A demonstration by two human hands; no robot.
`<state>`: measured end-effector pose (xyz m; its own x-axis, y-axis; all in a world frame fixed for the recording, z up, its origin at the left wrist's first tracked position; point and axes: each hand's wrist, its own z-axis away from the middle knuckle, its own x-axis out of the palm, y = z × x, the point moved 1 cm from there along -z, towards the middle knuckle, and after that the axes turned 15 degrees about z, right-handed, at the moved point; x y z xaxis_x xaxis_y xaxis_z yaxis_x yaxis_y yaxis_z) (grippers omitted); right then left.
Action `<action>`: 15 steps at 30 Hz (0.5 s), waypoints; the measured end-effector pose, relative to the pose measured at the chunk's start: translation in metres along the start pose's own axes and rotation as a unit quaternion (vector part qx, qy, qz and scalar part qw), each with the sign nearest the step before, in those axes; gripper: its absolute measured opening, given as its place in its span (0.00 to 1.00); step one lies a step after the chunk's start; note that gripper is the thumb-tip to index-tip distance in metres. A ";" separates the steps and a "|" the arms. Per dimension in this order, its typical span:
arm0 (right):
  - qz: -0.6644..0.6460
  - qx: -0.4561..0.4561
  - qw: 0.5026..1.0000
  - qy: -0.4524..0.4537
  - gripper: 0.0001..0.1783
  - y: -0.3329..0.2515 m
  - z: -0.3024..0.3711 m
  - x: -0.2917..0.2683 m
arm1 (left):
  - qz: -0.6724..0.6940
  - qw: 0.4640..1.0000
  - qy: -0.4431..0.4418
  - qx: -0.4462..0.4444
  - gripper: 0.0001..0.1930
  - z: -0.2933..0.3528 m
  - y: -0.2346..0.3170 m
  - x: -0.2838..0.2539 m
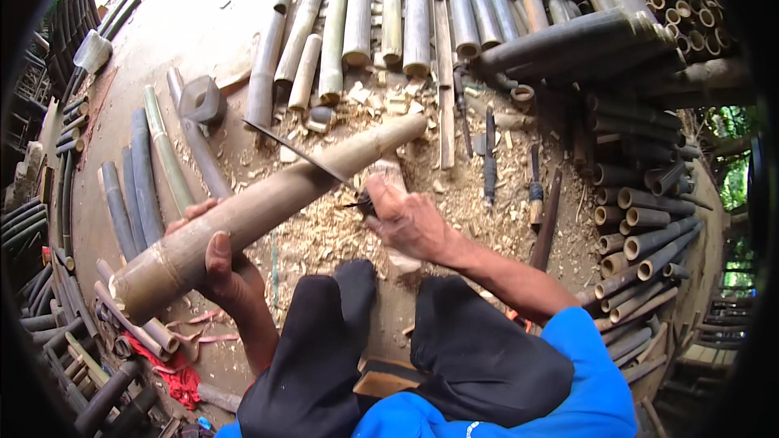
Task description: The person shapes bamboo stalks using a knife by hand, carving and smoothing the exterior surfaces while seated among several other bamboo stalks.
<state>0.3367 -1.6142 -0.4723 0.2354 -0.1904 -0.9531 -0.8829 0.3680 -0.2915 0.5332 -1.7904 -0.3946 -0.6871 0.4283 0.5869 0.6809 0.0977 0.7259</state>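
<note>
My left hand (223, 268) is wrapped round the lower end of a thick bamboo tube (243, 231), thumb on the near side and fingers over the far side. The tube slants up from lower left to upper right. In my right hand (410, 223) is the handle of a long thin-bladed knife (300, 154). Its blade crosses the tube's upper half, pointing up and left; whether the edge touches the bamboo I cannot tell. A pale wooden block (393, 174) shows beneath the tube, partly covered by my right hand.
Wood chips (324, 251) litter the ground before my knees. Bamboo tubes (357, 24) lie in a row beyond, with more stacked (649, 219) at right. Dark-handled tools (490, 162) lie right of the chips. A red cloth (180, 377) is at lower left.
</note>
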 end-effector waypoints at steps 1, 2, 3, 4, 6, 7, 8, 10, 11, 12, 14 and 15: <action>0.074 -0.008 0.996 0.038 0.08 0.015 0.005 0.024 | -0.005 1.000 -0.005 -0.002 0.28 0.003 0.002 0.002; 0.011 0.070 0.997 -0.021 0.07 0.038 0.001 0.019 | -0.012 1.000 -0.013 0.001 0.28 0.002 0.000 0.001; -0.050 0.151 0.984 -0.077 0.07 0.058 -0.001 0.011 | -0.001 1.000 -0.013 0.005 0.28 0.001 -0.007 0.002; -0.117 0.128 0.983 -0.055 0.06 0.035 -0.002 0.002 | -0.004 1.000 -0.002 0.001 0.28 0.001 -0.004 -0.006; -0.091 0.061 0.992 -0.058 0.11 0.001 -0.009 -0.017 | -0.008 1.000 0.008 0.000 0.28 -0.001 0.001 -0.010; -0.019 0.006 0.999 -0.050 0.12 -0.010 0.000 -0.018 | -0.003 1.000 -0.002 0.004 0.28 0.001 0.002 -0.004; -0.013 -0.010 1.000 -0.022 0.15 -0.002 0.001 -0.007 | 0.002 1.000 -0.011 0.009 0.27 0.002 0.001 -0.001; -0.014 0.211 0.969 -0.129 0.17 0.058 -0.008 0.012 | 0.006 1.000 0.001 -0.002 0.27 0.006 -0.006 0.000; -0.082 0.346 0.912 -0.205 0.18 0.075 -0.014 0.001 | -0.005 1.000 0.009 0.003 0.27 0.003 -0.004 -0.004; -0.072 0.287 0.937 -0.188 0.17 0.090 -0.006 -0.004 | -0.012 1.000 0.007 0.002 0.28 0.004 -0.006 -0.013; -0.082 0.227 0.949 -0.203 0.17 0.041 -0.005 -0.015 | -0.026 1.000 -0.005 0.015 0.29 0.006 0.004 -0.007; -0.077 0.174 0.961 -0.199 0.16 0.019 -0.001 -0.021 | -0.016 0.999 -0.023 0.032 0.31 0.006 0.006 0.002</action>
<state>0.3150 -1.6042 -0.4575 0.5513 0.0706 -0.8313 -0.6514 0.6590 -0.3760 0.5374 -1.7832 -0.3913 -0.6970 0.4646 0.5462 0.6751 0.1684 0.7183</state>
